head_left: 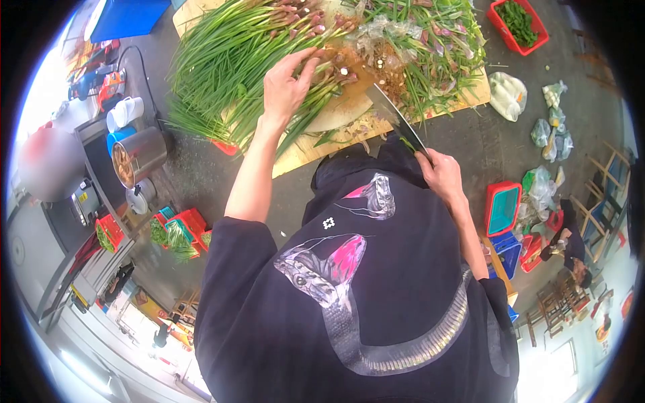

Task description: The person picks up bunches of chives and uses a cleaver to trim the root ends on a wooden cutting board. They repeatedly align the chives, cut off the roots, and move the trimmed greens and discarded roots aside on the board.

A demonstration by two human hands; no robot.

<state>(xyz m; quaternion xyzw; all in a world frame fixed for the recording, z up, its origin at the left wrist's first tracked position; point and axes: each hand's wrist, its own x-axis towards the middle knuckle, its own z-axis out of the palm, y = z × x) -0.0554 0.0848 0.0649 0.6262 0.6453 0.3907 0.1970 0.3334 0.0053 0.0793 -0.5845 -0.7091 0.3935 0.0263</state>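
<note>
Long green onions with reddish bulbs [222,67] cover the left part of a wooden table [295,160]. My left hand [289,84] is over their bulb ends, thumb and fingers curled close together; what is between the fingertips is too small to make out. In my right hand [440,173] is the handle of a large knife [396,115], its blade pointing up and left across a round board [339,111] at the table's near edge. Trimmed stalks and peelings [437,60] lie in a heap right of the blade, beside brown scraps [383,64].
A red basket of greens [519,25] stands beyond the table's right corner. Bags [507,96] lie on the floor at right, above a red and green crate [502,208]. A metal pot [140,158] and vegetable baskets [188,228] are at left.
</note>
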